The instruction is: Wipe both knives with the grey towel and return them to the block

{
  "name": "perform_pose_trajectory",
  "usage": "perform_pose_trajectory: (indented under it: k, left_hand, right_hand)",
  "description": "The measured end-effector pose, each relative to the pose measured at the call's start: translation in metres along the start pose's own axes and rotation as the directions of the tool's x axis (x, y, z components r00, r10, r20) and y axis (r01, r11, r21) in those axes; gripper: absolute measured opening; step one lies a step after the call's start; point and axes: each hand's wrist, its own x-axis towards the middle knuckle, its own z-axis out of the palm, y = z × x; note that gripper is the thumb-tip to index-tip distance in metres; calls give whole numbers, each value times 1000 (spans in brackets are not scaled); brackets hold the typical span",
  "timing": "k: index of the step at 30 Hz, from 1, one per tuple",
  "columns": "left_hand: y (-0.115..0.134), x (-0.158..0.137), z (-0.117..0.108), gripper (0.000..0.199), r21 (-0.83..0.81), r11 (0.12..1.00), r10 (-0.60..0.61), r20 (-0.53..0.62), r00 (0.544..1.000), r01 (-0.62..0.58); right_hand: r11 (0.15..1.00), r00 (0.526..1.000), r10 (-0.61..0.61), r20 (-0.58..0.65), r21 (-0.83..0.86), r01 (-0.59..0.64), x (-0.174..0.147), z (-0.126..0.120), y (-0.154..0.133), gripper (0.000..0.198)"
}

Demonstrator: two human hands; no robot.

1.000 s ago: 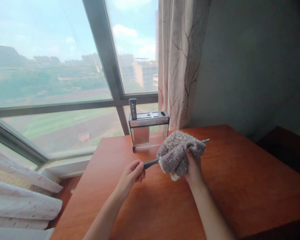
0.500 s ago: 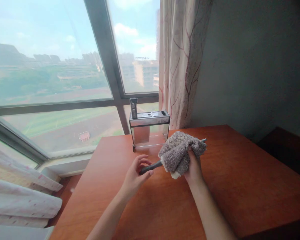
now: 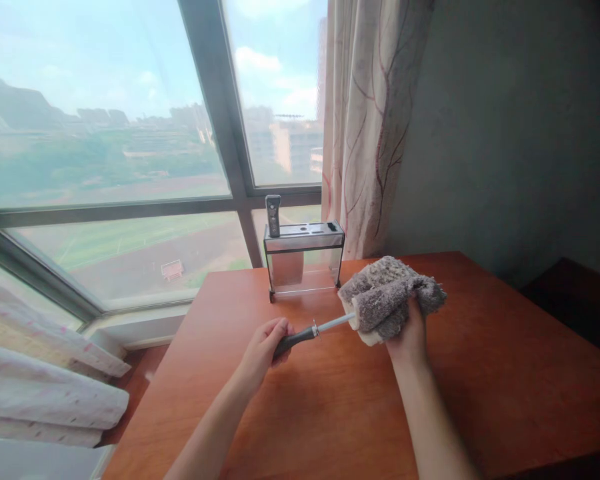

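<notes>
My left hand is closed around the black handle of a sharpening steel, which points up and to the right. A short length of its pale metal rod shows past the guard; the rest is hidden inside a fluffy grey-brown cloth. My right hand grips that cloth, wrapped about the rod, with the thumb on top and the other fingers mostly out of sight behind. Both hands are above the wooden table.
A clear-sided knife block with a metallic top stands near the table's far edge, and one dark handle sticks up from its left end. Behind it are a window and a curtain. Another curtain hangs at the left.
My left hand has closed firmly on the steel's handle. My right hand and the cloth have slid right along the rod, baring the guard and part of the metal; the far tip is now covered.
</notes>
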Motion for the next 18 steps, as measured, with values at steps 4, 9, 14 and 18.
perform_pose_trajectory:
  k: [4, 9, 14, 18]
  left_hand:
    - [2, -2, 0, 37, 19, 999, 31, 24, 999, -31]
    - [8, -6, 4, 33, 162, 974, 164, -3, 986, -162]
    - [7, -7, 7, 32, 240, 947, 224, -20, 974, -213]
    - [1, -6, 9, 35, 206, 968, 135, 48, 990, -142]
  right_hand:
    - [999, 999, -38, 2, -2, 38, 8, -4, -3, 41]
    - [997, 997, 71, 10, -7, -71, 8, -3, -4, 44]
    - [992, 994, 112, -9, -54, -113, 6, -2, -1, 51]
    - [991, 992, 125, 34, -52, -123, 4, -2, 0, 51]
